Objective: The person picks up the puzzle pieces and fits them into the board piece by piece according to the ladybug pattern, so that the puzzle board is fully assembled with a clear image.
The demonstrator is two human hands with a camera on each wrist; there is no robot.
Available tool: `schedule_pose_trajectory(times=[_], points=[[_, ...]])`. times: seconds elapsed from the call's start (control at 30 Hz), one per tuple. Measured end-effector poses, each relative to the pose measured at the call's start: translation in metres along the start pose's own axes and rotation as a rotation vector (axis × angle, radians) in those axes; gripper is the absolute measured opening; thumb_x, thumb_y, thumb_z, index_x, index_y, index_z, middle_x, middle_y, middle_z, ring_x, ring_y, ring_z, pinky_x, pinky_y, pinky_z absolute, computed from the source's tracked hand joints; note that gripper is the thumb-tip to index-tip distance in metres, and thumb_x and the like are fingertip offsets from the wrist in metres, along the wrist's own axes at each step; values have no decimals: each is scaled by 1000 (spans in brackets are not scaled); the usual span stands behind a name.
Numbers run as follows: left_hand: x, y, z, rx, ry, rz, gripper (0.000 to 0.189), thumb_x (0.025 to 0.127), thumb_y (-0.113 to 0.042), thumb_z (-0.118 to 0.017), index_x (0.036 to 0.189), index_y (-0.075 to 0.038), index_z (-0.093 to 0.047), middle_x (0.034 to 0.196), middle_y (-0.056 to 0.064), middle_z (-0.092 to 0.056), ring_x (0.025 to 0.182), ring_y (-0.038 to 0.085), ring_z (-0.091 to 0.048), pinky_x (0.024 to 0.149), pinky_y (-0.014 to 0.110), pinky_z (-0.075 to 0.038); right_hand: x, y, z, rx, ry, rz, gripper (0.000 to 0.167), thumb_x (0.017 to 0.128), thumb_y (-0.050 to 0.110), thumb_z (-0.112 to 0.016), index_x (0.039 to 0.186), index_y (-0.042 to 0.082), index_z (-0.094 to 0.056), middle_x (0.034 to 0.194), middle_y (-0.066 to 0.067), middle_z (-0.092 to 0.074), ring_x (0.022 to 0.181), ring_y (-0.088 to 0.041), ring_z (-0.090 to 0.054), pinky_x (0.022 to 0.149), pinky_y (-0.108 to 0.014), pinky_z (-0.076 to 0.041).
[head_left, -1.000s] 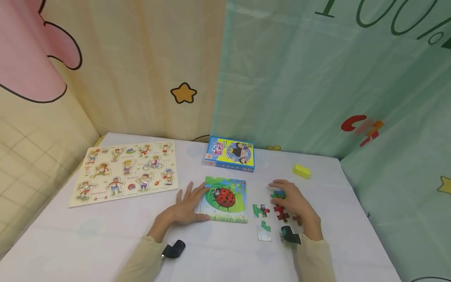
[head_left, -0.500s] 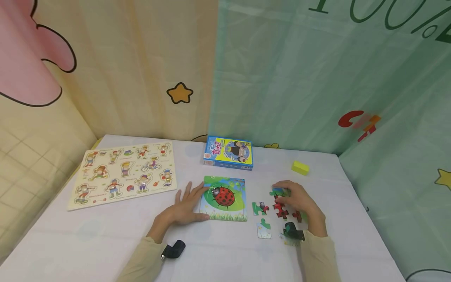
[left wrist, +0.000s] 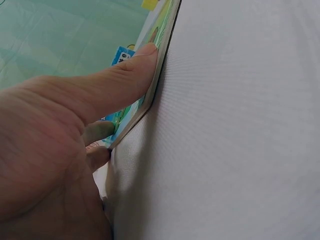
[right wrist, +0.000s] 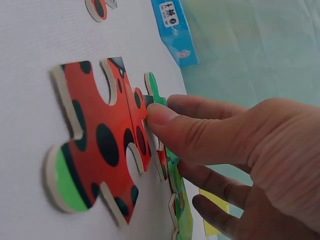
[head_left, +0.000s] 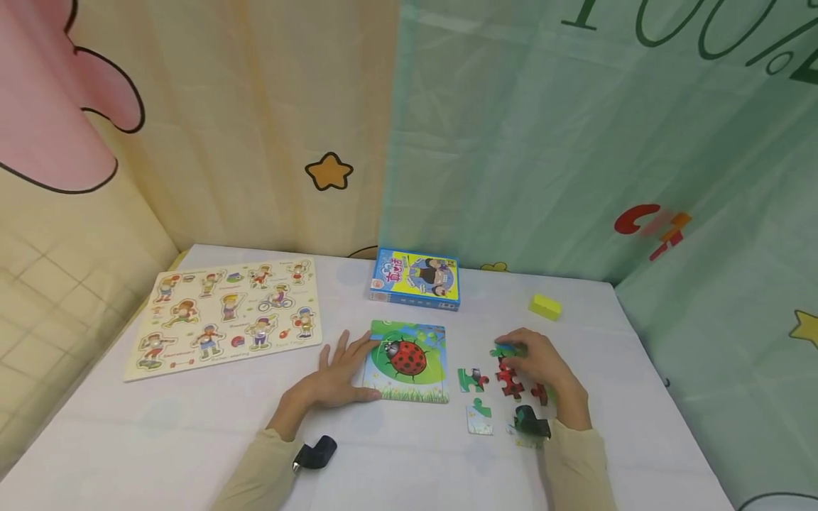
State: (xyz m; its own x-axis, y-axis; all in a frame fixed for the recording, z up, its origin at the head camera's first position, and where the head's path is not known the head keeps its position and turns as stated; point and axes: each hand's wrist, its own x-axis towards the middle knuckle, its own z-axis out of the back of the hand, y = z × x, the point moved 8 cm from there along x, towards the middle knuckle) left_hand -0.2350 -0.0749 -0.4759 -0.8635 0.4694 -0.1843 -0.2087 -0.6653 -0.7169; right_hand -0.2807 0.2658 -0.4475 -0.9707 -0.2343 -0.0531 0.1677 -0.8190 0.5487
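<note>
Ladybug pieces clustered by the right hand (head_left: 539, 358), several loose

The hands are well apart. The left hand (head_left: 329, 383) has its fingers spread, with thumb and fingertips resting on the near side of the ladybug board (head_left: 409, 360), which lies flat on the surface (head_left: 396, 468) between the two hands. The right hand pinches the green piece (right wrist: 152, 84), its thumb on one side and a finger on the other, close above the red pieces.

The work looks early to partway along. Directly under the right thumb, the spotted red piece with a green tab (right wrist: 102, 135) lies edge to edge with a smaller red piece (right wrist: 140, 132); they may be joined, though the thumb hides part of the seam. Left to do, judging by what lies apart: the green-and-black piece (head_left: 469, 381) and the pale flowered piece (head_left: 479, 420), both left of the right hand and separate from each other, plus the dark red piece (head_left: 540, 393) below its palm and the grassy piece (head_left: 529, 441) near its wrist. The ladybug board shows a whole picture; whether it is a printed guide or fitted pieces, I cannot tell.
</note>
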Motion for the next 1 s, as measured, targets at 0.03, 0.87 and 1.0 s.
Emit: schedule_pose_trajectory(times=[0.03, 0.87, 1.0], points=[[0, 1, 0, 1, 0, 0, 91, 87, -36, -77, 158, -11, -27, 169, 13, -10, 153, 44, 15, 117, 67, 16, 0, 0, 0, -5, -1, -5, 33, 87, 4, -74, 121, 6, -71, 125, -17, -65, 122, -40, -56, 107, -60, -44], [1, 2, -1, 4, -8, -6, 92, 86, -35, -78, 159, -11, -26, 169, 13, -11, 153, 45, 14, 117, 68, 15, 3, 25, 11, -48, -85, 137, 10, 94, 4, -66, 101, 9, -71, 98, -2, -71, 83, -16, -53, 74, -31, -48], [2, 2, -2, 5, -4, -12, 93, 86, -36, -78, 159, -11, -26, 169, 13, -11, 153, 44, 14, 116, 68, 15, 5, 36, 7, -20, -57, 138, 10, 95, 5, -65, 103, 9, -70, 98, -3, -71, 79, -16, -51, 69, -27, -47]])
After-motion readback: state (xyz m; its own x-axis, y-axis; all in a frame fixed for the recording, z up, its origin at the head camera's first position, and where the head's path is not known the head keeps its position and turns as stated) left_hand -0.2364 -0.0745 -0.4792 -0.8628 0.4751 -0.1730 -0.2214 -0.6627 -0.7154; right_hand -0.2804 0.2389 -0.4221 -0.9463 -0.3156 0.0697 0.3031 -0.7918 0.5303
